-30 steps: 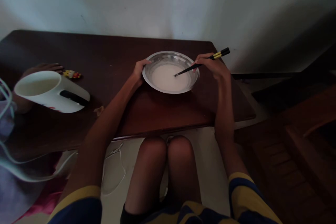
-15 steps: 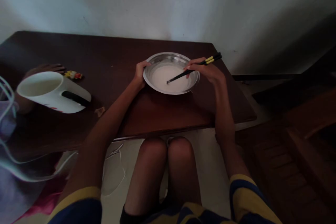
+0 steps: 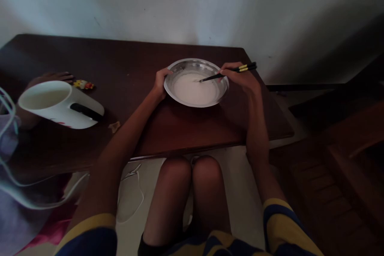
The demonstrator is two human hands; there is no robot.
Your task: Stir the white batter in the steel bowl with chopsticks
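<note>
A round metal bowl stands on the dark wooden table, with a pale, whitish liquid inside. My left hand grips the bowl's left rim, thumb over the edge and the other fingers mostly hidden behind it. In my right hand is a pair of black chopsticks with yellow bands, held at the bowl's right side. Their tips meet the liquid near the middle of the bowl.
A white jug with a black handle stands on the table at left. Behind it are another person's hand and a small yellow-red toy. A brown scrap lies near my left forearm; a pale cable hangs below.
My right hand has shifted slightly right, and the chopstick tips have moved up and right through the liquid. My left hand stays on the rim.
</note>
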